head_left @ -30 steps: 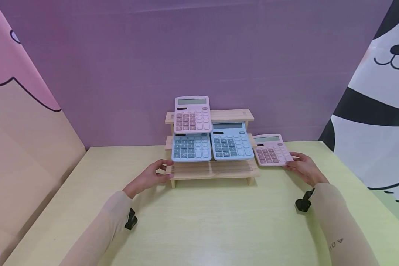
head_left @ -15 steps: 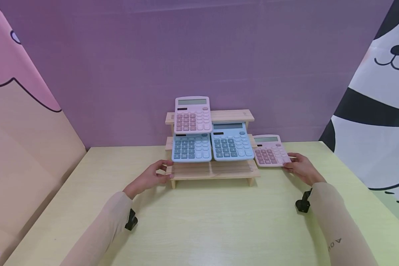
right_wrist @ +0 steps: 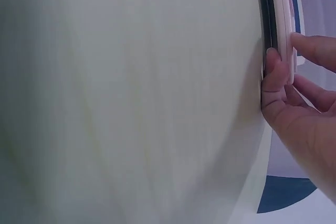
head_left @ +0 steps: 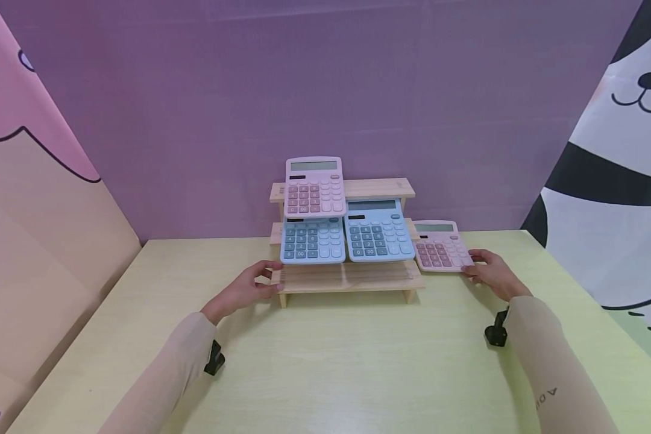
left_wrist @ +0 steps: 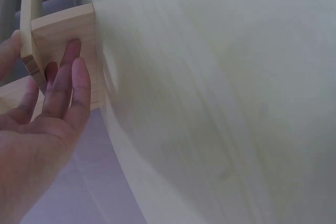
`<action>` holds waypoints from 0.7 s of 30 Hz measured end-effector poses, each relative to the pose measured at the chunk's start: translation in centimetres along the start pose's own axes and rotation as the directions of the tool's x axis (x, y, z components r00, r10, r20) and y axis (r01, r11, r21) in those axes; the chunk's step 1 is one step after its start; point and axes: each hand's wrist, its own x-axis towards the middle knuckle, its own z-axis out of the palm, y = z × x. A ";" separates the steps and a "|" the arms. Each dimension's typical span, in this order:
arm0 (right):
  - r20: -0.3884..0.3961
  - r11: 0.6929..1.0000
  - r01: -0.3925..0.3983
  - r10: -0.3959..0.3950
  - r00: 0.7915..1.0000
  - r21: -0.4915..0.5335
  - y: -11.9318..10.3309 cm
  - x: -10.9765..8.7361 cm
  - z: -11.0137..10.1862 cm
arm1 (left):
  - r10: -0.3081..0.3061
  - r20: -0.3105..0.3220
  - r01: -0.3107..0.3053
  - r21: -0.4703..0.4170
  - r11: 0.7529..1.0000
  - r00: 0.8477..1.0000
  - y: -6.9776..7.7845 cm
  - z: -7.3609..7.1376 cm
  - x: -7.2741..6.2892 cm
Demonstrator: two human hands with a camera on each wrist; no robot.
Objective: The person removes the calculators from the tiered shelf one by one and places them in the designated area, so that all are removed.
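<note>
A three-tier wooden display stand (head_left: 352,277) stands at the back of the table. My left hand (head_left: 246,286) holds the left end of its lowest shelf; in the left wrist view the thumb is at the board's edge and the fingers reach along the side support (left_wrist: 86,24). On the upper tier leans a pink calculator (head_left: 314,187), overlapping a blue calculator (head_left: 313,241) below it. Another blue calculator (head_left: 380,232) leans beside that one. My right hand (head_left: 493,274) pinches the lower right corner of a second pink calculator (head_left: 442,247), just right of the stand.
The pale wooden table (head_left: 347,361) stretches in front of the stand. A purple backdrop (head_left: 195,120) rises close behind it. Cartoon-printed panels flank the table, a panda (head_left: 618,229) on the right. Each wrist carries a small black camera (head_left: 496,331).
The pink calculator at the right has shifted slightly left, toward the stand, with my right hand still on its corner. My left hand and the stand have stayed in place.
</note>
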 end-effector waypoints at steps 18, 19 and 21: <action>0.023 0.997 -0.023 0.025 0.999 -0.073 -0.5 -0.4 -0.2 | -0.009 -0.005 0.009 0.010 1.000 1.000 0.0 0.0 0.1; 0.023 0.997 -0.022 0.024 0.999 -0.075 -0.5 -0.4 -0.2 | -0.009 -0.005 0.009 0.009 1.000 1.000 0.0 0.0 0.1; 0.024 0.997 -0.024 0.026 0.999 -0.079 -0.4 -0.3 -0.3 | -0.013 -0.006 0.013 0.008 1.000 1.000 0.0 0.0 0.2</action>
